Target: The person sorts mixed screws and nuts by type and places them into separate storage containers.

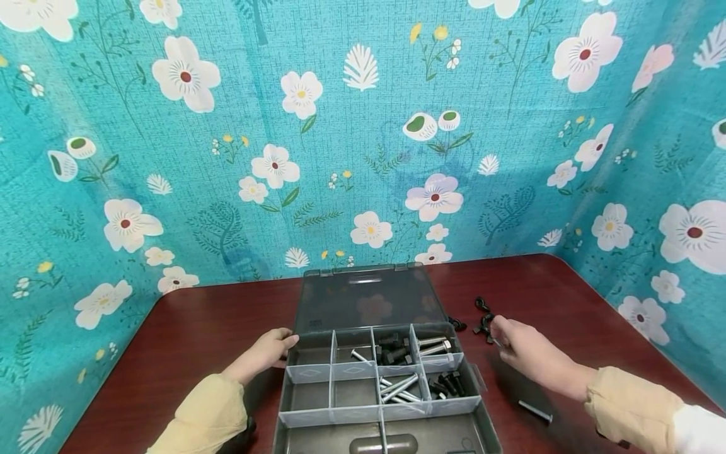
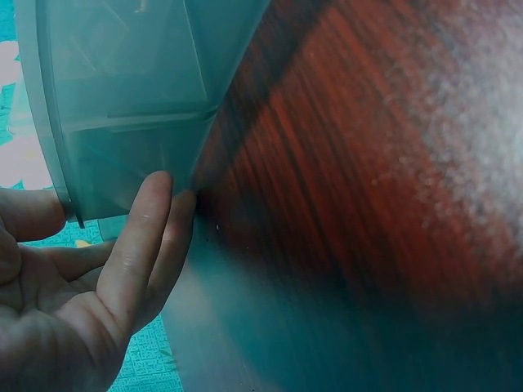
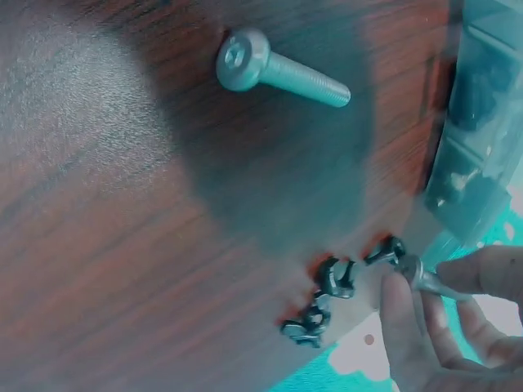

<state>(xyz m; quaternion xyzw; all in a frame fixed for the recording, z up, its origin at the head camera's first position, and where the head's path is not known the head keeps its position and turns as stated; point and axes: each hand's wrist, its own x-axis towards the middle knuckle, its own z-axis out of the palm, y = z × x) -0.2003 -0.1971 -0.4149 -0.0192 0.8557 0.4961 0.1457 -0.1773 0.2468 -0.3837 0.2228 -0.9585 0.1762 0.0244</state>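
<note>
In the right wrist view, my right hand (image 1: 535,353) pinches a silver bolt (image 3: 425,280) between thumb and fingers, its head showing at the fingertips. Close beside the fingertips lie small black pieces (image 3: 335,276) that look like wing nuts. My left hand (image 1: 265,354) rests at the back left corner of a grey compartment case (image 1: 309,413). Its thumb touches the rim, and its fairly straight fingers (image 2: 139,245) lie along the outer wall. Another silver bolt (image 1: 535,412) lies on the table to the right of the case.
The lid (image 1: 368,299) of the case is laid back toward the curtain. Compartments hold long silver bolts (image 1: 399,388), black bolts (image 1: 450,383) and dark fasteners (image 1: 394,350). A flowered curtain (image 1: 340,157) hangs behind the dark red table (image 1: 227,315).
</note>
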